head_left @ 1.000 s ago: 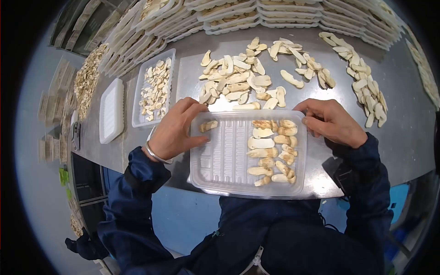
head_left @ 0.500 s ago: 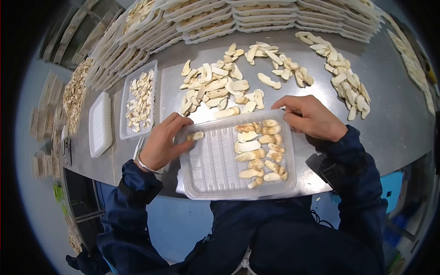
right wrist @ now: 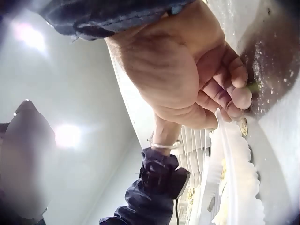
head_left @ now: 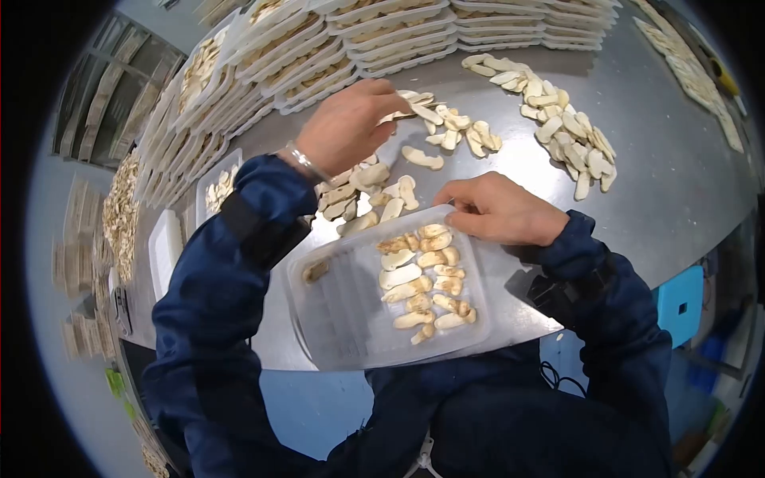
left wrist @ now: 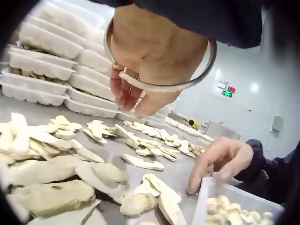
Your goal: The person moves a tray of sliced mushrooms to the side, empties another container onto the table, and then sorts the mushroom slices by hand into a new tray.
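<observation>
A clear plastic tray (head_left: 344, 323) sits at the table's front edge, with two columns of mushroom slices (head_left: 402, 276) in its right part. One more slice (head_left: 315, 272) lies in its far left corner. My right hand (head_left: 502, 209) holds the far right corner, thumb and fingers at the rim (right wrist: 229, 154). Beyond the tray my left hand (head_left: 351, 127) hovers over loose mushroom slices (head_left: 355, 191), fingertips beside a farther cluster (head_left: 450, 123). In the left wrist view the fingers of the left hand (left wrist: 152, 56) hang loosely bent, with nothing visible in them.
Stacked trays of slices (head_left: 398, 40) line the back of the table. A row of slices (head_left: 570, 131) runs down the right side. At the left stand another tray with small pieces (head_left: 221, 190) and a white tray (head_left: 166, 248). A bracelet (head_left: 307, 162) circles the left wrist.
My left hand has left the tray's left corner and moved up and right over the loose slices. My right hand stays at the tray's corner. The head view has shifted, moving the scene left.
</observation>
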### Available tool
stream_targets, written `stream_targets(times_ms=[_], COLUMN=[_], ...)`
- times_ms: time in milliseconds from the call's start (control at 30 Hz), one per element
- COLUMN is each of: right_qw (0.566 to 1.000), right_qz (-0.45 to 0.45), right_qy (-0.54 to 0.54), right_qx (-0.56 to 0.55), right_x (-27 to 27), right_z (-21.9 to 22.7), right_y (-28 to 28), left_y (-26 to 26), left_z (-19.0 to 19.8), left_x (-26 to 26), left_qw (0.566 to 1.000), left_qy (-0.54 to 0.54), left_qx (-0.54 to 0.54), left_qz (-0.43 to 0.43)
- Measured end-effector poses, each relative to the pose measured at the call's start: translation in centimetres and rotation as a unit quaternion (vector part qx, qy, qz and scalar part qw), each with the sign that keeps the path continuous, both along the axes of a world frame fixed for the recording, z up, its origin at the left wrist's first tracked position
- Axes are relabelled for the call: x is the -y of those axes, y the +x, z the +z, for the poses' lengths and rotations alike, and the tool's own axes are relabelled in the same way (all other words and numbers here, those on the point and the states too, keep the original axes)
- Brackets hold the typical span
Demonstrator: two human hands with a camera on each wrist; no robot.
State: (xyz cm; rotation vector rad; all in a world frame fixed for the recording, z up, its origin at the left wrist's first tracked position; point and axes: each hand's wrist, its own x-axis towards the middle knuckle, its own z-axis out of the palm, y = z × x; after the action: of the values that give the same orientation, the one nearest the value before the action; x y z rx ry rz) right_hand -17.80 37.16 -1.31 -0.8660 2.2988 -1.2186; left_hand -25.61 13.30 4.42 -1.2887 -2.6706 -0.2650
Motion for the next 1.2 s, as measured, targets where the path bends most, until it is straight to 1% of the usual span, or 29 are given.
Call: stream_targets(times_ms=[33, 67, 100, 200, 267, 300, 400, 500, 600, 633, 667, 700, 733, 767, 800, 833, 867, 933, 1100, 1200], right_qw=[1.0, 1.0, 1.0, 0.999, 0.999, 0.999, 1.0, 0.999, 1.0, 0.999, 0.999, 1.0, 1.0, 1.0, 0.999, 0.997, 0.994, 0.993, 0.993, 0.994], right_qz=[-0.003, -0.005, 0.001, 0.013, 0.005, 0.003, -0.006, -0.011, -0.01, -0.005, -0.015, -0.014, -0.013, -0.011, -0.008, -0.006, -0.006, -0.012, -0.015, -0.027], right_qy=[0.004, 0.008, 0.026, 0.002, 0.005, 0.007, 0.012, 0.005, -0.016, -0.04, -0.026, -0.016, -0.005, -0.019, -0.022, -0.024, -0.025, -0.019, -0.007, -0.031], right_qx=[-0.008, -0.015, 0.008, -0.047, -0.04, -0.038, -0.022, -0.03, 0.0, 0.028, 0.017, 0.02, 0.02, 0.012, 0.044, 0.075, 0.105, 0.113, 0.114, 0.106], right_x=[0.0, 0.0, 0.1, -0.1, -0.1, 0.0, 0.0, 0.2, 0.0, -0.1, 0.1, 0.1, 0.2, 0.1, 0.2, 0.2, 0.3, 0.4, 0.4, 0.4], right_z=[0.1, 0.2, 0.7, -0.8, -0.9, -0.8, 0.3, 0.1, -0.1, -0.2, -0.5, -0.4, -0.4, -1.1, -1.1, -0.9, -0.6, -0.2, -0.2, -0.7], right_y=[0.0, 0.0, 0.0, -0.3, -0.2, -0.2, 0.1, 0.1, 0.0, 0.0, 0.0, 0.0, -0.1, -0.2, -0.2, -0.1, 0.0, 0.2, 0.1, 0.2], left_y=[-1.2, -2.4, -3.2, -4.3, -4.9, -4.9, -4.5, -1.8, 3.8, 6.0, 8.2, 10.1, 11.7, 13.4, 14.8, 15.8, 16.7, 17.8, 18.3, 18.6], left_z=[-1.0, -1.8, -2.4, -4.2, -5.0, -5.0, -4.6, -1.4, 1.5, 2.4, 2.9, 3.1, 2.7, 2.0, 1.5, 1.1, 1.0, -0.4, -1.5, -1.7], left_x=[-0.9, -1.7, -2.5, -3.3, -3.2, -3.1, -1.8, 0.2, 3.0, 4.1, 5.1, 6.2, 7.6, 8.6, 9.3, 9.7, 9.8, 10.9, 11.0, 10.7], left_qw=[0.999, 0.999, 0.998, 0.995, 0.994, 0.995, 1.0, 0.99, 0.972, 0.953, 0.929, 0.915, 0.906, 0.882, 0.858, 0.859, 0.847, 0.847, 0.885, 0.916], left_qy=[0.007, -0.011, -0.029, -0.058, -0.061, -0.054, -0.011, 0.011, 0.044, 0.063, 0.083, 0.07, 0.09, 0.122, 0.154, 0.142, 0.13, 0.166, 0.161, 0.145], left_qx=[-0.023, -0.035, -0.046, -0.074, -0.085, -0.084, -0.015, 0.138, 0.219, 0.278, 0.336, 0.352, 0.366, 0.398, 0.427, 0.414, 0.419, 0.414, 0.319, 0.238], left_qz=[-0.031, -0.033, -0.035, -0.034, -0.028, -0.027, -0.021, 0.023, 0.067, 0.1, 0.134, 0.184, 0.194, 0.219, 0.241, 0.267, 0.301, 0.289, 0.299, 0.29])
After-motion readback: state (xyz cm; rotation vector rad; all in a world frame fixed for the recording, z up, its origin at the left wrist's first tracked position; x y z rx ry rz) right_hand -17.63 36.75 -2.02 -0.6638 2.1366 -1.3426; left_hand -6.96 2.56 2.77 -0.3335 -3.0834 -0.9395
